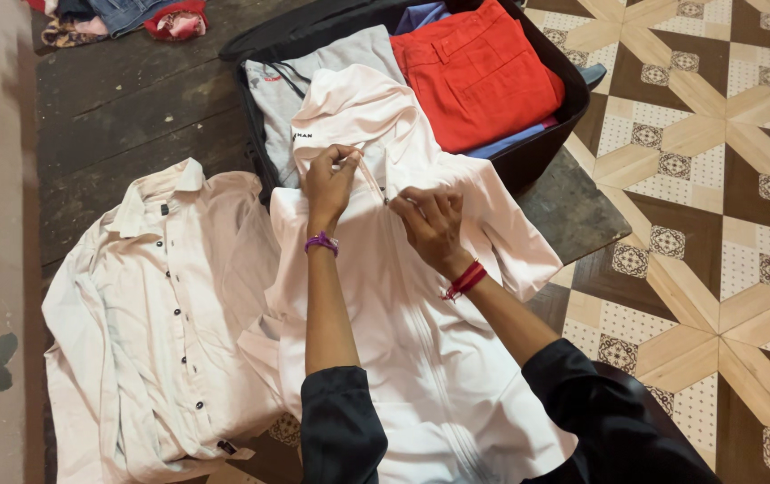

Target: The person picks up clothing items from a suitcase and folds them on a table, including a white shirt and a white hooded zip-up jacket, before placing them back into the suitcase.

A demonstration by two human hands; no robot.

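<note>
From the head view I logged a dark wooden platform (125, 116) set against a patterned tile floor (716, 179), with an open black suitcase (542, 148) at its far edge. The case already held folded red shorts (474, 72) and a grey garment (331, 63), packed flat side by side, apparently to use the space well. Across the platform and over the near rim of the case lay a pale pink zip-up jacket (403, 341), spread front-up with its hood end resting on the packed clothes; that layout kept the zipper line straight and reachable. To its left a cream button shirt (152, 305) lay open and loosely spread, touching the jacket's edge. A small heap of clothes (125, 18) sat at the far corner, well apart. The left hand (329, 179) was closed in a pinch on the fabric beside the collar, seemingly to hold it taut. The right hand (434, 220) was likewise closed, fingers pinching at the zipper just below.
</note>
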